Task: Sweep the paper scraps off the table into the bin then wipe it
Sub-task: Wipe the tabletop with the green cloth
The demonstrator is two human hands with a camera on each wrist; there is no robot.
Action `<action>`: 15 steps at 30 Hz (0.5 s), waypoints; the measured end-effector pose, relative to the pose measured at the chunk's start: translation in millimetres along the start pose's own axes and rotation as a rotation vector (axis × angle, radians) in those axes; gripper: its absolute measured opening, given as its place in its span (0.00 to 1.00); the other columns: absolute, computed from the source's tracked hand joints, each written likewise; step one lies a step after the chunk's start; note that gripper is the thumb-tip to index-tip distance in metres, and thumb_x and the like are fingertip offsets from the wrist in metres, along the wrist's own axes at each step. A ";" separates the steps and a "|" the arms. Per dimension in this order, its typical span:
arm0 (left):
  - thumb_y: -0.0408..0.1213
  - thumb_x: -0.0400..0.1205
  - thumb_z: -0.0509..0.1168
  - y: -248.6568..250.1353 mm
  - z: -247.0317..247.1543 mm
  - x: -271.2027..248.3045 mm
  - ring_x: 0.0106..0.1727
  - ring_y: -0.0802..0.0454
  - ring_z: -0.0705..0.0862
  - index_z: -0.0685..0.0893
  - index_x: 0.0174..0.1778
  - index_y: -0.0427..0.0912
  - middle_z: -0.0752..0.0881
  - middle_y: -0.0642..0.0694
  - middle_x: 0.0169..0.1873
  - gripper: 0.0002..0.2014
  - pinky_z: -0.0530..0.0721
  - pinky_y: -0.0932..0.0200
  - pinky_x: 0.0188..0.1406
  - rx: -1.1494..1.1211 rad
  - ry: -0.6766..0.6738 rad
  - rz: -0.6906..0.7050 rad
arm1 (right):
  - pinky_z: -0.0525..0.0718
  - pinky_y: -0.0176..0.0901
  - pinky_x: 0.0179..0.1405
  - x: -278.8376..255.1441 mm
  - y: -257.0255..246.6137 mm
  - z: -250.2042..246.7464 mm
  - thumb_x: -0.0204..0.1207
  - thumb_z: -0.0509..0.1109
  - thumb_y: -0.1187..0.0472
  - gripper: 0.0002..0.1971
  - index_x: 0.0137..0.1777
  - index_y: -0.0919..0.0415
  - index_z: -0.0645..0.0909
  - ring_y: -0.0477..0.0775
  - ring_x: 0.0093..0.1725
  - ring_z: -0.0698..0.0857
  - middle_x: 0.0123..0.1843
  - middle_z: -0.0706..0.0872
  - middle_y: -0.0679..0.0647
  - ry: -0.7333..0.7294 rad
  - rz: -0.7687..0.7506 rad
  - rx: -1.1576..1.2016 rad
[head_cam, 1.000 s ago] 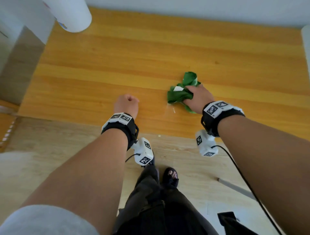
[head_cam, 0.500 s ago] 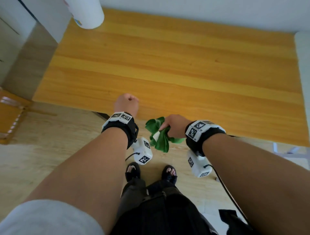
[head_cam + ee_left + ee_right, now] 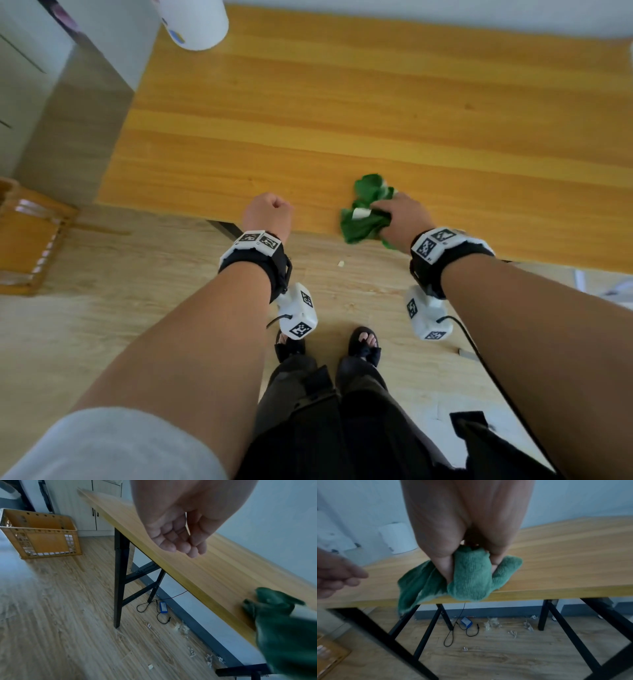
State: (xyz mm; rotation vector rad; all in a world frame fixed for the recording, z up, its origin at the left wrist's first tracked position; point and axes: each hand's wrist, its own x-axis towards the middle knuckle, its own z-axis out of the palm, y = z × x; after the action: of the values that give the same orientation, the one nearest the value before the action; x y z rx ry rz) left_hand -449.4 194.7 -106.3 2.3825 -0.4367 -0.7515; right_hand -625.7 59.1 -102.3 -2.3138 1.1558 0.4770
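Table point(image 3: 342, 113) near edge: right hand point(image 3: 400, 219) grip bunches green cloth point(image 3: 363, 212); left hand point(image 3: 269, 212) curled, empty.

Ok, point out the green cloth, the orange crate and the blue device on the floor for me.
green cloth point(image 3: 471, 574): right wrist view, on the bunched fold below the fingers.
orange crate point(image 3: 46, 539): left wrist view, on its solid near wall.
blue device point(image 3: 163, 607): left wrist view, on the middle of its top face.

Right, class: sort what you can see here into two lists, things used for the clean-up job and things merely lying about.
Job:
green cloth, gripped by right hand
wooden table
orange crate
paper scraps on floor
left hand, holding nothing

Lying about:
blue device with black cord
white roll
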 end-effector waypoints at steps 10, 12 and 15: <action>0.28 0.81 0.57 2.0 -21.1 11.3 0.29 0.53 0.77 0.85 0.40 0.48 0.88 0.50 0.42 0.15 0.74 0.59 0.27 -0.027 -0.055 0.081 | 0.86 0.51 0.48 -37.7 -51.1 21.7 0.79 0.62 0.71 0.20 0.64 0.53 0.85 0.59 0.52 0.83 0.61 0.82 0.54 -0.133 -0.110 0.157; 0.28 0.82 0.57 -3.1 -22.4 11.6 0.28 0.53 0.76 0.86 0.44 0.46 0.88 0.50 0.43 0.14 0.74 0.60 0.26 -0.032 -0.062 0.078 | 0.83 0.51 0.54 -31.3 -51.8 7.2 0.78 0.63 0.69 0.19 0.64 0.53 0.85 0.60 0.55 0.81 0.59 0.79 0.55 -0.038 -0.107 0.184; 0.29 0.81 0.59 -11.9 -21.8 12.3 0.29 0.52 0.77 0.88 0.45 0.43 0.89 0.48 0.43 0.12 0.74 0.61 0.25 -0.021 -0.052 0.060 | 0.84 0.43 0.39 -17.1 -55.1 -19.3 0.75 0.65 0.71 0.20 0.62 0.55 0.87 0.53 0.41 0.84 0.51 0.88 0.55 0.091 -0.090 0.332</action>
State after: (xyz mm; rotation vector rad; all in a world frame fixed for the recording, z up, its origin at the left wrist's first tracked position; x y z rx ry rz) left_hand -425.1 207.7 -104.4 2.3239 -0.5174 -0.7889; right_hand -589.2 86.9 -62.4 -2.1027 1.0751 0.1346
